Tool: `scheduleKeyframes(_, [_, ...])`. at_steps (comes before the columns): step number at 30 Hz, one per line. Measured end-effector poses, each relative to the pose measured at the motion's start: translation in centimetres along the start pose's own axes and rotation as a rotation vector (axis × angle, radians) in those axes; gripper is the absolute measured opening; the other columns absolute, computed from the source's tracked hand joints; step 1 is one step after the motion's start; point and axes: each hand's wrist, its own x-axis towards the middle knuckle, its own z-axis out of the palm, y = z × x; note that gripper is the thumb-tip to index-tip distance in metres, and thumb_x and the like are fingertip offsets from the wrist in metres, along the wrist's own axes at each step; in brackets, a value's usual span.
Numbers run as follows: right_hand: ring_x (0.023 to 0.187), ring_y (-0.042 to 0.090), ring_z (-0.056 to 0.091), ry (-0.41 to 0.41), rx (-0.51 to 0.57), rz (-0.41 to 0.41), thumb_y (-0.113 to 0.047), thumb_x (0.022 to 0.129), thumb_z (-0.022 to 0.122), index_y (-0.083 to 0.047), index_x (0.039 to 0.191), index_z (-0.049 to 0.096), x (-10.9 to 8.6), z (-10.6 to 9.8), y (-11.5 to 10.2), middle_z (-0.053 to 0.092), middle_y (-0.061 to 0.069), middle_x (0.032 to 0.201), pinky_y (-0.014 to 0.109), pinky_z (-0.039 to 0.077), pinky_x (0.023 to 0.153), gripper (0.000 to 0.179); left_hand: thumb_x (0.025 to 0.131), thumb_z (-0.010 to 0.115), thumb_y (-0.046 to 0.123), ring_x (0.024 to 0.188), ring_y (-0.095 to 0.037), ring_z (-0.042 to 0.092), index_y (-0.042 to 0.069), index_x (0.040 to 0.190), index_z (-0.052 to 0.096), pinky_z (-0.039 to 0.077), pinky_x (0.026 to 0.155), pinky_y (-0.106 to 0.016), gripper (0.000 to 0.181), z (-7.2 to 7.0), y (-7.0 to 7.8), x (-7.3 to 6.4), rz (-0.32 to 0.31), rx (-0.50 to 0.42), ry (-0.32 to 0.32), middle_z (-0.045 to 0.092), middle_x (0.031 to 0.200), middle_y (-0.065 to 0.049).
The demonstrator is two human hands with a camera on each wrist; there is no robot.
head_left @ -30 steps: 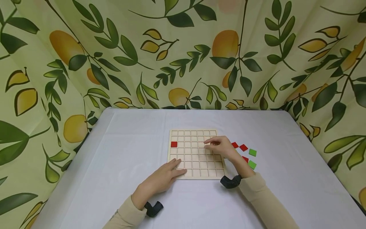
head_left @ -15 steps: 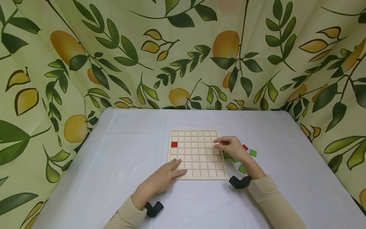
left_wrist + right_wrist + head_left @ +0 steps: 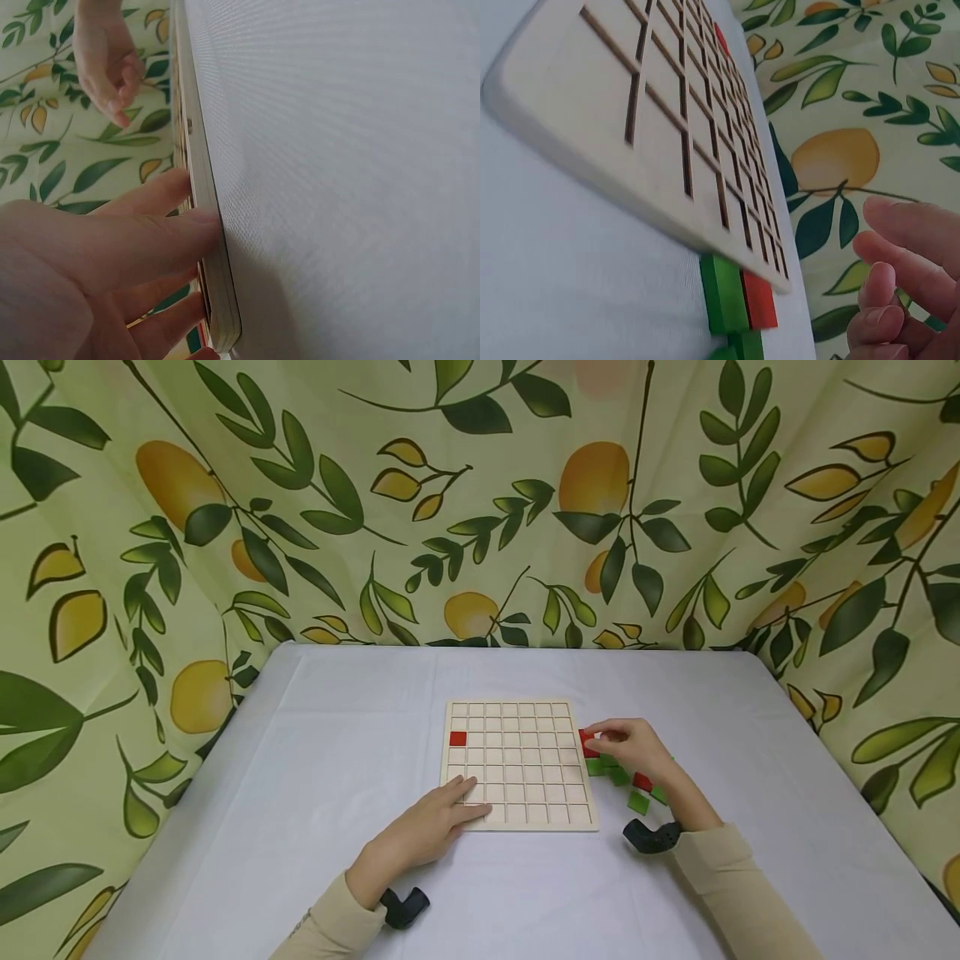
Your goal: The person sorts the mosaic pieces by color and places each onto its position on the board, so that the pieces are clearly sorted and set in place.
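Some squares of the board are covered by the left hand. The red tiles beside it are partly hidden by the right hand. Both sleeves are cut off by the bottom of the head view. In the right wrist view, a green tile is cut off at the bottom.

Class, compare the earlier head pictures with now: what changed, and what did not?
The right hand has moved rightward, from above the board to near the red tiles beside its right edge. No tile is seen being taken or let go. The left hand still rests on the board's near-left corner; the red square in its leftmost column stayed.
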Motion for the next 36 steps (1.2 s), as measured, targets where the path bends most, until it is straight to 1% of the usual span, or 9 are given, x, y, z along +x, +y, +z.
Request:
scheduleKeyframes(8, [0.075,0.014,0.047,-0.009,-0.068,0.033,-0.021,0.088,0.07,0.0,0.114,0.069,-0.2,-1.2,1.0,0.056,0.004,0.077,0.018,0.041,0.056,0.033,0.096,0.055,0.008,0.143,-0.038,0.037,0.019,0.134,0.058,0.037,0.115,-0.051,0.04,0.0,0.0,0.0,-0.001,-0.002,-0.002,0.043,0.151,-0.017])
scheduleKeyframes(13, [0.074,0.014,0.047,0.011,-0.111,0.026,-0.019,0.086,0.071,0.0,0.113,0.069,-0.4,-1.8,1.8,0.055,0.005,0.077,0.018,0.041,0.057,0.032,0.095,0.056,0.007,0.142,-0.039,0.039,0.017,0.133,0.059,0.038,0.114,-0.051,0.04,-0.1,0.0,0.0,0.008,0.002,0.001,0.044,0.15,-0.018])
scheduleKeyframes(16, [0.077,0.016,0.047,0.013,-0.126,0.028,-0.019,0.087,0.071,0.0,0.114,0.069,-0.5,-2.2,2.2,0.057,0.005,0.079,0.017,0.042,0.059,0.033,0.095,0.055,0.007,0.142,-0.038,0.039,0.018,0.133,0.059,0.038,0.115,-0.05,0.039,0.0,0.0,0.0,0.008,0.004,0.002,0.044,0.15,-0.018])
scheduleKeyframes(20, [0.079,0.016,0.047,0.005,-0.132,0.027,-0.019,0.087,0.07,0.0,0.115,0.068,-0.5,-2.7,2.8,0.057,0.006,0.079,0.017,0.043,0.058,0.034,0.096,0.055,0.009,0.142,-0.038,0.038,0.018,0.133,0.059,0.038,0.115,-0.049,0.038,0.1,-0.1,0.0,0.002,0.008,0.002,0.043,0.151,-0.017])
scheduleKeyframes(27, [0.071,0.011,0.048,-0.029,-0.141,0.015,-0.018,0.087,0.071,0.002,0.116,0.067,-0.5,-3.8,4.1,0.059,0.006,0.077,0.016,0.045,0.058,0.036,0.096,0.056,0.009,0.142,-0.038,0.038,0.019,0.134,0.058,0.039,0.114,-0.05,0.04,0.2,-0.2,-0.1,-0.003,0.013,-0.001,0.043,0.151,-0.016])
scheduleKeyframes(31, [0.073,0.01,0.047,-0.047,-0.121,0.025,-0.019,0.087,0.071,0.002,0.117,0.066,-0.4,-4.5,4.8,0.057,0.005,0.08,0.016,0.044,0.059,0.037,0.096,0.056,0.009,0.142,-0.037,0.039,0.02,0.134,0.058,0.039,0.114,-0.05,0.04,0.3,-0.2,-0.1,0.0,0.015,0.003,0.043,0.151,-0.016])
scheduleKeyframes(36, [0.074,0.009,0.046,-0.086,-0.113,0.016,-0.018,0.087,0.07,0.004,0.118,0.065,-0.2,-5.3,5.7,0.053,0.003,0.078,0.016,0.042,0.059,0.038,0.096,0.055,0.008,0.142,-0.038,0.039,0.019,0.134,0.058,0.039,0.114,-0.05,0.04,0.2,-0.2,0.0,0.006,0.012,0.007,0.044,0.151,-0.017])
